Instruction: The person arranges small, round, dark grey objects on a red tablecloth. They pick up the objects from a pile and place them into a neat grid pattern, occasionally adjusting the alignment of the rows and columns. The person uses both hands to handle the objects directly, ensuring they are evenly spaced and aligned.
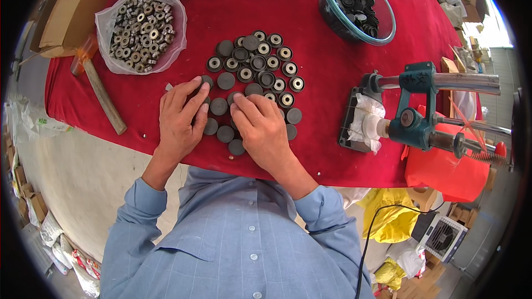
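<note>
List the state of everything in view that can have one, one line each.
Left hand: thumb and fingers apart, at the dark discs
Right hand: fingertips bunched on a dark disc, grip unclear
Dark discs: lying on the red cloth
Clear bag: open, filled with bearings
Round tub: uncovered, partly filled with black caps
Hammer: lying down
Green press: untouched
Fan unit: on or off, cannot tell

On my feed I count two hands: one left hand (179,115), one right hand (259,132). Beyond the right hand, roughly fourteen discs with bearings showing (286,99); around both hands, a dozen or so plain grey discs (225,134), some covered. Past left hand: one bag (103,29), loose bearings (141,40) uncountable; one hammer (103,95). Beyond right hand: one tub (394,22), black caps (361,6) uncountable; rightward, one press (410,117).
</note>
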`<state>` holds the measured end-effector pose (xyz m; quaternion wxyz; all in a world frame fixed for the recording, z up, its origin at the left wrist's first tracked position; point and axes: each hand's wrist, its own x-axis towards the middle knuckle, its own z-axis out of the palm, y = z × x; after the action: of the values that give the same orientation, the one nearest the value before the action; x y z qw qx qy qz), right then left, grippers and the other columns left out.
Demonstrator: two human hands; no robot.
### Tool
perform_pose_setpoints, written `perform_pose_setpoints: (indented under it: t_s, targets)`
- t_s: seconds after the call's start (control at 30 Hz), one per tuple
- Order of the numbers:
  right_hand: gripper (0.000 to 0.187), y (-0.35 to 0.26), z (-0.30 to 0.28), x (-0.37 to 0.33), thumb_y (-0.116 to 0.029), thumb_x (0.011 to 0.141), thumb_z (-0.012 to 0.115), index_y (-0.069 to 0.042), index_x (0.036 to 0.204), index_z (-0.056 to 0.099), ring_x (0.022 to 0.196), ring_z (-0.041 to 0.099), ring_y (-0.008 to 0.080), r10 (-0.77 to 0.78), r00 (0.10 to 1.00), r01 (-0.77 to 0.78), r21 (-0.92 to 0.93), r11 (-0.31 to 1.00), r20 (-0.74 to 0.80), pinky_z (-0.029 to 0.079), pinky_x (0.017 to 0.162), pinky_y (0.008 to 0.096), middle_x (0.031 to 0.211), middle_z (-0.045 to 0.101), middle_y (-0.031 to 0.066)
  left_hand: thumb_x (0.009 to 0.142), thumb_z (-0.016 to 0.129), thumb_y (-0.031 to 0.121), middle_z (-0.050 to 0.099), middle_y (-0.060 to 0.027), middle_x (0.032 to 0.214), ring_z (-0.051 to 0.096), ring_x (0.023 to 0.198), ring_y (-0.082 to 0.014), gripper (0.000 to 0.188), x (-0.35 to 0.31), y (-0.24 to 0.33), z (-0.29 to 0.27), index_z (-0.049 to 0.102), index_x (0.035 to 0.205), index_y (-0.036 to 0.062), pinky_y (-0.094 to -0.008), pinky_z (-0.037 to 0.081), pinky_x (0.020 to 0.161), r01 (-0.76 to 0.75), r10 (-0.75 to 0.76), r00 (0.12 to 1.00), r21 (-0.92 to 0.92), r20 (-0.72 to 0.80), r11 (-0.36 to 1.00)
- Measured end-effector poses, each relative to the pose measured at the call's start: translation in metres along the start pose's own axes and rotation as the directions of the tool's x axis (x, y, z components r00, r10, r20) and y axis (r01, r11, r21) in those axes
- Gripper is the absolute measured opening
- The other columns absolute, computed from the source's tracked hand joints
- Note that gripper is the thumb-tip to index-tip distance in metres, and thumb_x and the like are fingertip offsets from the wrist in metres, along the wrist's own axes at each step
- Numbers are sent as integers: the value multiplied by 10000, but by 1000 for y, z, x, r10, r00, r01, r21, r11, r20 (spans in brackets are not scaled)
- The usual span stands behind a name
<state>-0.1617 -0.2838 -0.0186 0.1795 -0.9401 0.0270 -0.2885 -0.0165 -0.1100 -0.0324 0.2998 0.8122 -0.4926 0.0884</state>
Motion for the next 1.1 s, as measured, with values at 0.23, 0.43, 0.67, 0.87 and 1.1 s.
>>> perform_pose_setpoints:
  t_s: [0.23, 0.43, 0.67, 0.87, 1.1]
  targets:
    - [258, -9, -1, -12, -48, 878, 733, -9, 1130, 770, 1156, 672, 292, 75, 997, -75, 4, 997, -8, 532, 990, 450, 1284, 722, 106, 949, 746, 53, 679, -95, 1452, 660, 1250, -307, 470, 1, 0, 0, 732, 1417, 94, -466, 482, 1054, -1, 1, 1000, 8, -3, 1000]
    - [205, 36, -30, 19, -93, 926, 768, -87, 1131, 754, 1029, 650, 286, 339, 929, -352, -69, 933, -149, 473, 870, 457, 1109, 706, 69, 962, 747, 76, 674, -98, 1450, 653, 1256, -327, 443, 4, 4, -4, 731, 1405, 75, -478, 473, 1070, 15, -16, 1000, -15, -6, 1000]
    - [259, 54, -19, 19, -147, 869, 876, -91, 1103, 778, 1026, 652, 295, 430, 902, -431, -80, 899, -26, 474, 881, 451, 1070, 708, 67, 937, 771, 129, 706, -90, 1435, 639, 1317, -303, 434, 3, 29, -13, 741, 1365, 63, -489, 450, 1084, -156, 156, 988, -37, 10, 987]
    - [275, 58, -43, 16, -45, 875, 867, -54, 1133, 773, 828, 734, 242, 564, 823, -502, 386, 774, -62, 562, 727, 383, 984, 752, 84, 952, 771, 197, 672, -81, 1519, 591, 1404, -307, 501, 3, 48, -2, 717, 1430, 55, -508, 402, 1143, -158, 162, 973, -34, 163, 987]
    - [224, 65, -58, -20, -21, 879, 852, -61, 1085, 777, 843, 753, 288, 439, 887, -415, 167, 894, -144, 597, 729, 395, 1003, 754, 92, 949, 779, 227, 650, -57, 1540, 579, 1373, -292, 534, 3, 52, 4, 703, 1456, 80, -545, 349, 1201, -177, 165, 967, 50, 195, 983]
